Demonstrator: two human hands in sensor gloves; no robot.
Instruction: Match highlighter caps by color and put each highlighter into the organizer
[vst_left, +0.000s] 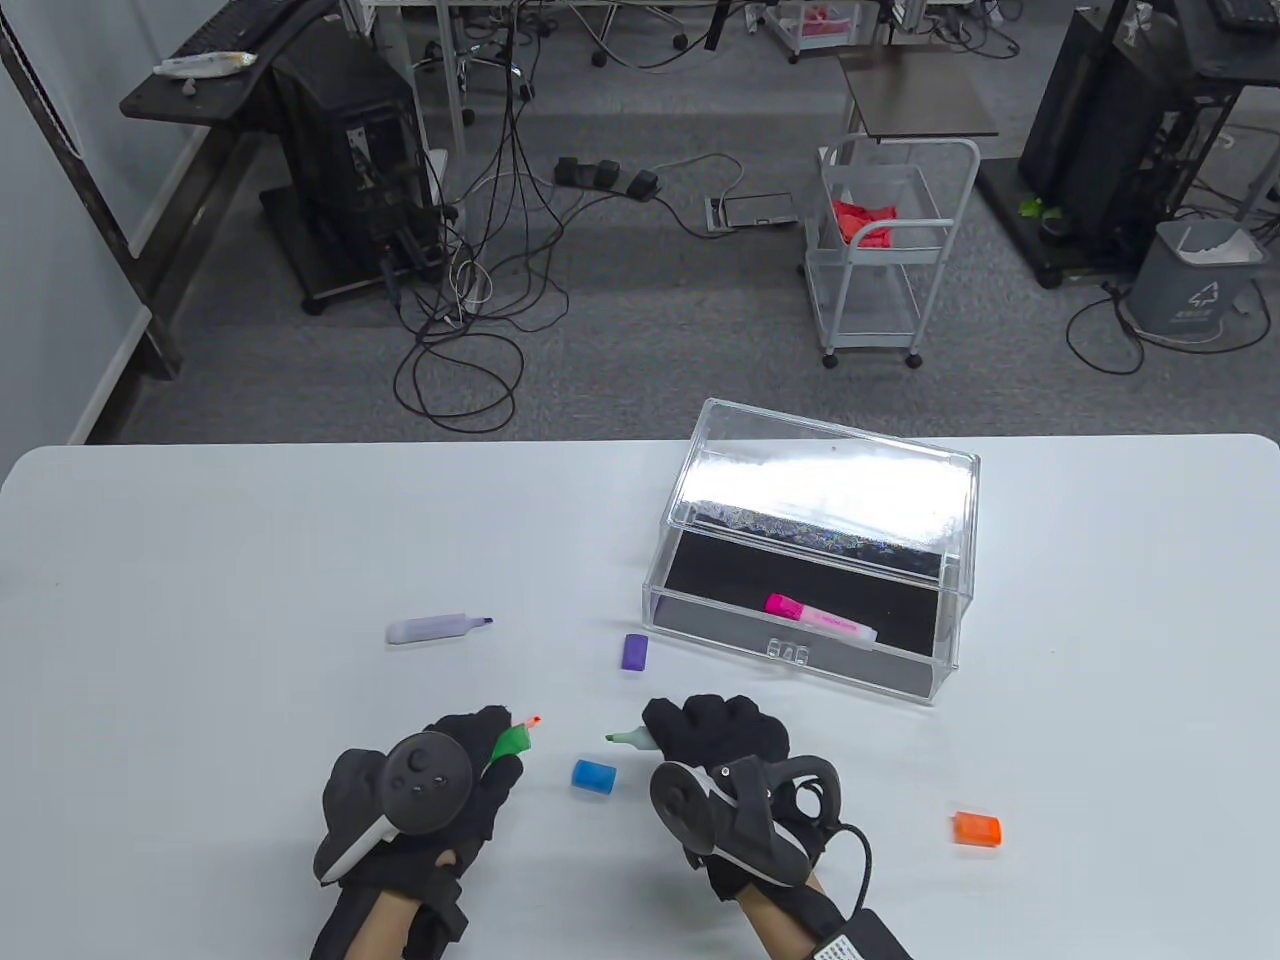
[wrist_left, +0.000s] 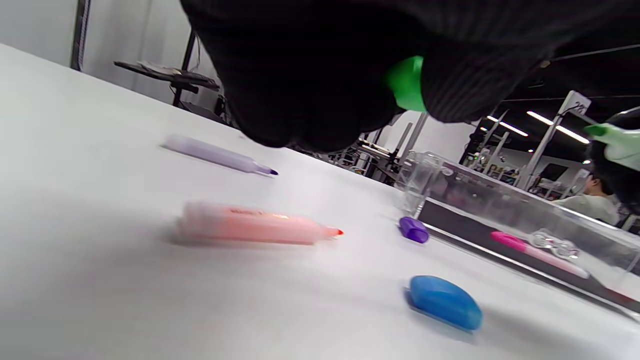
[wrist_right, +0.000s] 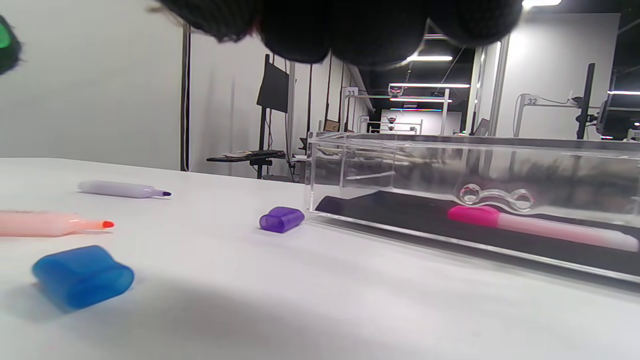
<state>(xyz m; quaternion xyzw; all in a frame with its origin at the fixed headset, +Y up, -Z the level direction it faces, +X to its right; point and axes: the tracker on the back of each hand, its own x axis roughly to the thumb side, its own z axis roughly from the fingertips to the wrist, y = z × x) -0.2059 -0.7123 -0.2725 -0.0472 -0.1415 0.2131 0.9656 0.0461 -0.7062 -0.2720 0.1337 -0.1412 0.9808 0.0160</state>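
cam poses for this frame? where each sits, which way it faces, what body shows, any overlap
Table view: high above the near edge, looking down and out across the table to the floor beyond; shows left hand and right hand with trackers.
Left wrist view: low under the left hand, tilted, facing the organizer; gloved fingers grip a green cap.
Right wrist view: near table level, level, facing the organizer; fingers at top.
Shared: both wrist views show the blue cap, purple cap and pink highlighter.
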